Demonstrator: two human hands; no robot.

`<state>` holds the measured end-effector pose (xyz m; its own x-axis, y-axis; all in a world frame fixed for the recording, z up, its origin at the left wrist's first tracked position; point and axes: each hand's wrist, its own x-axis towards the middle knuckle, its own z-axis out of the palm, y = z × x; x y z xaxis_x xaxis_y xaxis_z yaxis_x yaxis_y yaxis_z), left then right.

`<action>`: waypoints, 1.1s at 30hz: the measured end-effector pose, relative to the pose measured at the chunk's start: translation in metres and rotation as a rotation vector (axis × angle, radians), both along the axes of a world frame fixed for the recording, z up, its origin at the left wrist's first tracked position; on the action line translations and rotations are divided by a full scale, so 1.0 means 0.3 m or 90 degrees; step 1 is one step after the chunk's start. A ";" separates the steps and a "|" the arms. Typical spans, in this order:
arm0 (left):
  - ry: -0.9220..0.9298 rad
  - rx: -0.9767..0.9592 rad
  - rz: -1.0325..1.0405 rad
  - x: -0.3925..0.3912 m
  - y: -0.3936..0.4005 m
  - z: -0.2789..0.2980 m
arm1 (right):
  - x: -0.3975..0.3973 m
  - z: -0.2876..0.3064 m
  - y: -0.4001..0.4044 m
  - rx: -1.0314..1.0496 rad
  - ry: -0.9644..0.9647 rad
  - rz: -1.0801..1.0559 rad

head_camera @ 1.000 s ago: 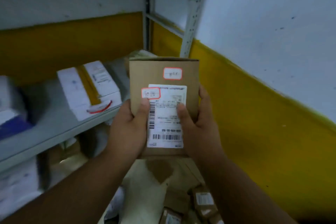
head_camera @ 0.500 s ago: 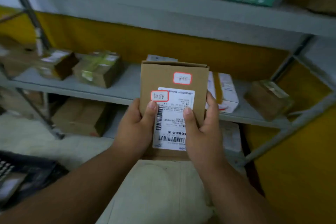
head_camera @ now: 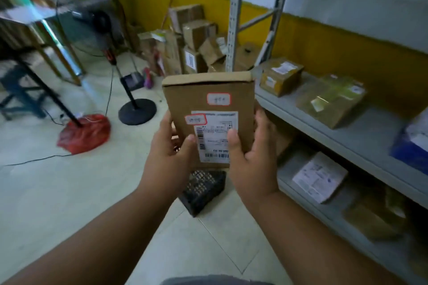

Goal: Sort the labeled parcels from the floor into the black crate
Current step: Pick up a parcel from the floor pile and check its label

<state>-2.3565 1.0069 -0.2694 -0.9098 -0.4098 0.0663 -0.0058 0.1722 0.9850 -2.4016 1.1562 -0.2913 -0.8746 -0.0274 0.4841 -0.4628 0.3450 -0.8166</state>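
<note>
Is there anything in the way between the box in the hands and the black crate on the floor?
Nothing visible blocks it. The cardboard parcel is held upright by the left hand and right hand, and the black crate sits on the floor tiles just below and behind them. Only open air shows between; the parcel and hands hide the crate's top.

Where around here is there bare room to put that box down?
Bare tile floor lies open between the red bag, the fan base and the black crate. The shelf has a gap between taped parcels. The far corner's box pile is crowded.
</note>
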 end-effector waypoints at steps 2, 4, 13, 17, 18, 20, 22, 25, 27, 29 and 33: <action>-0.023 0.004 0.036 -0.038 -0.094 -0.002 | -0.058 0.014 -0.090 0.028 0.021 0.018; -0.037 0.007 0.056 -0.091 -0.161 -0.021 | -0.127 0.012 -0.161 0.044 0.018 0.035; -0.122 -0.003 0.147 -0.381 -0.352 -0.126 | -0.559 -0.108 -0.397 0.089 -0.048 0.125; -0.118 0.028 0.247 -0.541 -0.421 -0.139 | -0.759 -0.112 -0.490 0.044 -0.160 0.169; -0.122 0.037 0.247 -0.576 -0.433 -0.144 | -0.797 -0.115 -0.504 0.044 -0.173 0.171; -0.133 0.045 0.228 -0.644 -0.451 -0.151 | -0.856 -0.129 -0.519 0.049 -0.183 0.161; -0.136 0.035 0.199 -0.711 -0.471 -0.153 | -0.903 -0.155 -0.532 0.048 -0.199 0.143; -0.139 0.012 0.150 -0.818 -0.521 -0.171 | -0.966 -0.197 -0.567 0.048 -0.251 0.095; -0.147 0.003 0.119 -0.897 -0.568 -0.205 | -1.002 -0.223 -0.592 0.008 -0.297 0.066; -0.160 -0.011 0.082 -0.972 -0.610 -0.241 | -1.020 -0.249 -0.610 -0.032 -0.350 0.036; -0.181 -0.068 -0.078 -1.168 -0.719 -0.306 | -1.102 -0.299 -0.671 -0.059 -0.395 -0.109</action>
<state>-2.7070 0.7911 -0.3611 -0.9402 -0.3002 -0.1606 -0.2505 0.2902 0.9236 -2.7321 0.9549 -0.3810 -0.9808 0.1548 -0.1190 0.1600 0.2879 -0.9442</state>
